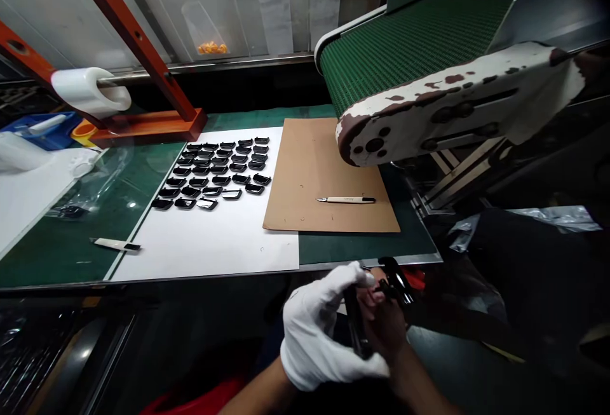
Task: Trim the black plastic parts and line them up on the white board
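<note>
A: Head view, bottom middle of the frame: what have the hands got?

B: The left hand (pixel 317 329), in a white glove, is curled about halfway shut around a long, shiny black piece (pixel 355 326). The bare right hand (pixel 386 332) is right beside it, and its fingers (pixel 369 304) seem closed on the same piece. A second black bit (pixel 398 281) sticks out past those fingers; I can't tell whether it's joined to the first.

A: And on the table in front of them?

B: Left of the middle, a white sheet (pixel 204 243) carries neat rows of black pieces (pixel 214 173). To its right lies a brown board (pixel 319 161) with a craft knife (pixel 345 199) on it. Left of the sheet, a white-handled tool (pixel 117 244) lies on a green mat (pixel 61 243).

A: Anything higher up?

B: At the upper right, a green conveyor belt (pixel 405 40) reaches over the board's top right corner. At the upper left, a white roll of film (pixel 90 92) sits by an orange stand (pixel 143 53).
</note>
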`<state>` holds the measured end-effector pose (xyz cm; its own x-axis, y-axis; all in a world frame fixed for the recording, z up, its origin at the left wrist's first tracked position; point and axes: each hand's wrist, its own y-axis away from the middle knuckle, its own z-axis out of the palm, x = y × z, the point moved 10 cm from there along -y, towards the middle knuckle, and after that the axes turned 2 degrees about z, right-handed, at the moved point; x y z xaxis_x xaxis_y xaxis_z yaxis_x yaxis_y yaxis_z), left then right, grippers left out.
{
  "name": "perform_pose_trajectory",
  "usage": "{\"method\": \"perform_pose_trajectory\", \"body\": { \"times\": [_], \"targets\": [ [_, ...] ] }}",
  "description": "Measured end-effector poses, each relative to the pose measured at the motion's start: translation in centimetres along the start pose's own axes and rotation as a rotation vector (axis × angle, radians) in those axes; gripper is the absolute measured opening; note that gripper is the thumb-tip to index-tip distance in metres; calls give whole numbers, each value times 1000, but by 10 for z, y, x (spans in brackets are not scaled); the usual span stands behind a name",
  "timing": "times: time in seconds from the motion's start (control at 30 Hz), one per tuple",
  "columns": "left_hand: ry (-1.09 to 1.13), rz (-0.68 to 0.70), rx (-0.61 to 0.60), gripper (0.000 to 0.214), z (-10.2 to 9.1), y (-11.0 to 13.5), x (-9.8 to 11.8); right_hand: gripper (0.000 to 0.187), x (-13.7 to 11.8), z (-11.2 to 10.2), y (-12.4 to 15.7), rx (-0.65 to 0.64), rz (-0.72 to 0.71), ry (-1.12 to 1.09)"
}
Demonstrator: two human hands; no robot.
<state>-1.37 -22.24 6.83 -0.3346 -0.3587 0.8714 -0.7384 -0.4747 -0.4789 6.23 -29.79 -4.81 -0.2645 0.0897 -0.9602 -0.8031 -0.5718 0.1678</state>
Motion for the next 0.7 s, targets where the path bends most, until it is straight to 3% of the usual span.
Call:
{"method": "perform_pose_trajectory", "body": {
  "times": [0.07,0.17,0.27,0.37,0.47,0.57,0.7],
  "targets": [
    [-30,21,33,64,-11,-5,-9,45,-3,-3,-4,16,11,-166],
    [-337,72,-16,61,-31,-27,-33,31,-4,-15,-8,20,52,-283],
    [-635,-22,-134,57,-50,-54,-82,26,2,-29,-8,32,121,-290],
    [-737,-98,-204,54,-64,-74,-125,23,10,-39,-9,68,170,-284],
    [-769,-128,-265,50,-69,-84,-151,22,13,-42,-9,120,180,-292],
    [-767,-143,-298,59,-71,-79,-154,21,12,-44,-7,152,186,-277],
    [-721,-166,-251,81,-73,-45,-117,25,10,-39,-6,40,202,-153]
  ]
}}
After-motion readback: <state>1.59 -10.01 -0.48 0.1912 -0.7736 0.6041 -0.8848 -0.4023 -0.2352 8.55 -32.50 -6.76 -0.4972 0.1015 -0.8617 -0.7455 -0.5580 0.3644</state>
